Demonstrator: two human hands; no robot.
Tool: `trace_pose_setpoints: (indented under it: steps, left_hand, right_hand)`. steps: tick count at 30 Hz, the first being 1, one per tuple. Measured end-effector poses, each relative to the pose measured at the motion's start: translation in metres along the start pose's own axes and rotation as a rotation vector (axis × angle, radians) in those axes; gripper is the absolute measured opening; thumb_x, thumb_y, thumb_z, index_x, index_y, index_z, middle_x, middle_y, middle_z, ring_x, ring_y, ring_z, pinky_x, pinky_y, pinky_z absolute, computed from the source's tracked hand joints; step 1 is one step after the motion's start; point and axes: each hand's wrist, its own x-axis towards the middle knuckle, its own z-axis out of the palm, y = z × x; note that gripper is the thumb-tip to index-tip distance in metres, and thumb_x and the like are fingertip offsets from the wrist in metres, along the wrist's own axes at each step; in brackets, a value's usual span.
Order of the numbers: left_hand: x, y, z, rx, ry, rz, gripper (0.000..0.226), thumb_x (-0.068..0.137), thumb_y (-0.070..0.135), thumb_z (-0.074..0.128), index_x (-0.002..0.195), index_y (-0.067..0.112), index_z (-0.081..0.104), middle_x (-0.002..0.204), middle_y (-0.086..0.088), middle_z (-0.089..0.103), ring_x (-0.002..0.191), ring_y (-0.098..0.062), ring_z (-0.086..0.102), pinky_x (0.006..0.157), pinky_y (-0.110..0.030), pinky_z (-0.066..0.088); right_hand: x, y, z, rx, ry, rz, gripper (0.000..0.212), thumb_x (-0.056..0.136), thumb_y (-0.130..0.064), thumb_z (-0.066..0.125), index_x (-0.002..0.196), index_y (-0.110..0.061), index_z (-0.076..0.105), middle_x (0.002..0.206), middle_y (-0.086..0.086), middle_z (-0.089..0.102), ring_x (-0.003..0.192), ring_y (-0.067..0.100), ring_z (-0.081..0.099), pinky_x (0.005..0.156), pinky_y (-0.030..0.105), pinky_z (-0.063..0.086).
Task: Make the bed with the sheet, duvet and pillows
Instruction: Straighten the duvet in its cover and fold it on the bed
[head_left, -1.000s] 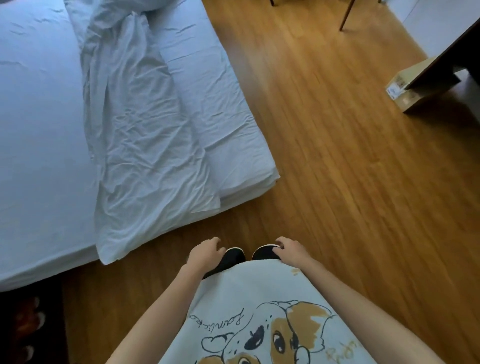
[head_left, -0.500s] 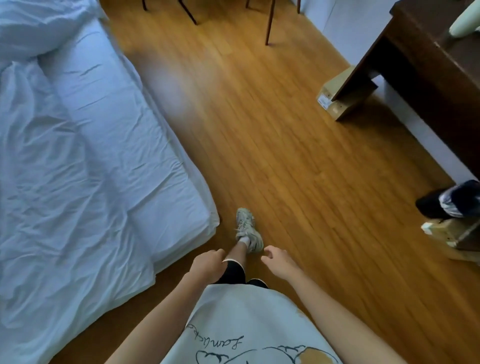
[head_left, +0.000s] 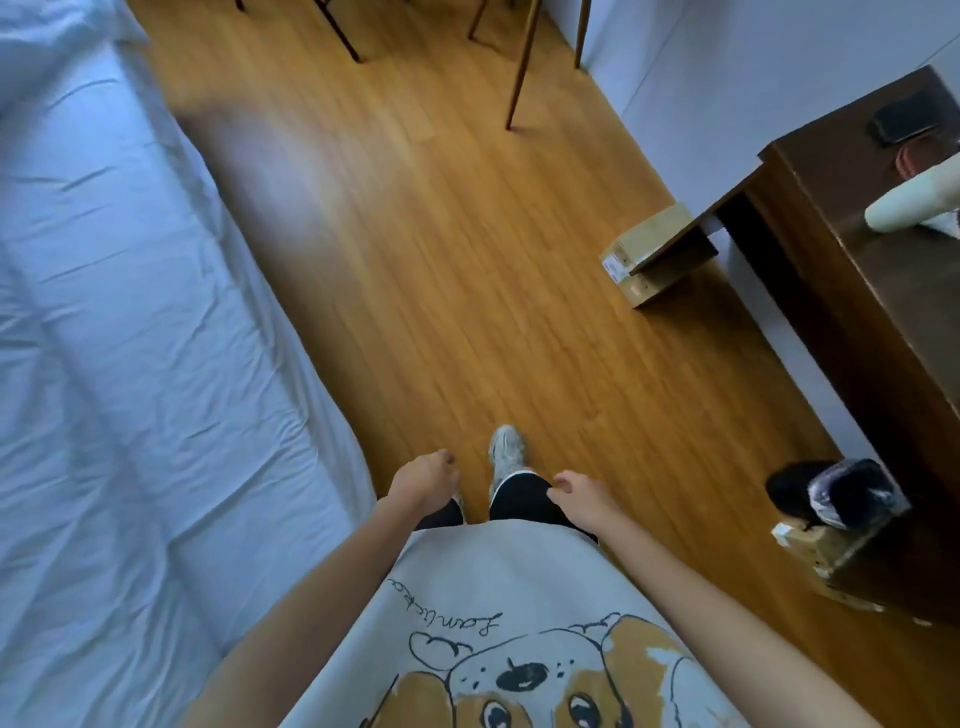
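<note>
Both hands hang in front of the person's shirt with fingers loosely curled, holding nothing: the left hand (head_left: 425, 480) near the bed's right edge, the right hand (head_left: 581, 496) over the wooden floor (head_left: 441, 249). A sneaker (head_left: 506, 451) shows between them. The white sheet (head_left: 104, 338) lies wrinkled along the bed on the left. A cardboard box (head_left: 641, 260) sits under the dark surface (head_left: 852, 291) at right.

The bed (head_left: 130, 364) runs off the left edge, the chair legs (head_left: 519, 67) are cut off at the top, and motion blur smears the floor (head_left: 415, 234).
</note>
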Motion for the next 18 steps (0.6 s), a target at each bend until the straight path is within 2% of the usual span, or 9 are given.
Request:
trace_pose_setpoints:
  steps: [3, 6, 8, 12, 18]
  left_hand:
    - [0.03, 0.0, -0.043, -0.074, 0.01, -0.077, 0.039, 0.099, 0.04, 0.039, 0.13, 0.019, 0.05, 0.126, -0.002, 0.059, 0.104, -0.02, 0.061, 0.089, -0.033, 0.054]
    - [0.065, 0.001, -0.093, -0.109, 0.029, -0.152, 0.04, 0.1, 0.039, 0.041, 0.133, 0.019, 0.048, 0.13, -0.002, 0.057, 0.109, -0.02, 0.06, 0.091, -0.031, 0.053]
    - [0.091, 0.003, -0.133, -0.135, 0.057, -0.194, 0.04, 0.1, 0.036, 0.041, 0.134, 0.017, 0.048, 0.131, -0.003, 0.056, 0.112, -0.02, 0.058, 0.093, -0.032, 0.052]
    - [0.128, 0.011, -0.218, -0.252, 0.155, -0.299, 0.04, 0.1, 0.032, 0.038, 0.134, 0.014, 0.048, 0.131, -0.005, 0.057, 0.113, -0.021, 0.056, 0.095, -0.033, 0.048]
    - [0.173, 0.013, -0.335, -0.47, 0.31, -0.406, 0.034, 0.099, 0.031, 0.042, 0.125, 0.013, 0.054, 0.12, -0.004, 0.062, 0.098, -0.017, 0.057, 0.081, -0.028, 0.046]
  right_hand:
    - [0.043, -0.055, -0.038, -0.051, -0.049, -0.061, 0.04, 0.096, -0.031, 0.049, 0.134, -0.018, 0.051, 0.131, 0.006, 0.057, 0.115, 0.023, 0.055, 0.086, 0.027, 0.042]
    - [0.093, -0.115, -0.077, -0.125, -0.077, -0.12, 0.039, 0.096, -0.034, 0.047, 0.13, -0.016, 0.054, 0.123, 0.008, 0.06, 0.106, 0.023, 0.058, 0.089, 0.036, 0.049]
    - [0.126, -0.16, -0.108, -0.156, -0.108, -0.169, 0.039, 0.096, -0.033, 0.047, 0.128, -0.013, 0.054, 0.121, 0.01, 0.06, 0.106, 0.026, 0.058, 0.092, 0.041, 0.049]
    - [0.177, -0.254, -0.178, -0.16, -0.163, -0.239, 0.039, 0.096, -0.031, 0.048, 0.13, -0.012, 0.053, 0.13, 0.007, 0.057, 0.114, 0.024, 0.055, 0.09, 0.033, 0.044]
    - [0.249, -0.395, -0.267, -0.309, -0.156, -0.36, 0.043, 0.096, -0.034, 0.047, 0.136, -0.017, 0.048, 0.137, 0.003, 0.053, 0.119, 0.022, 0.053, 0.096, 0.033, 0.042]
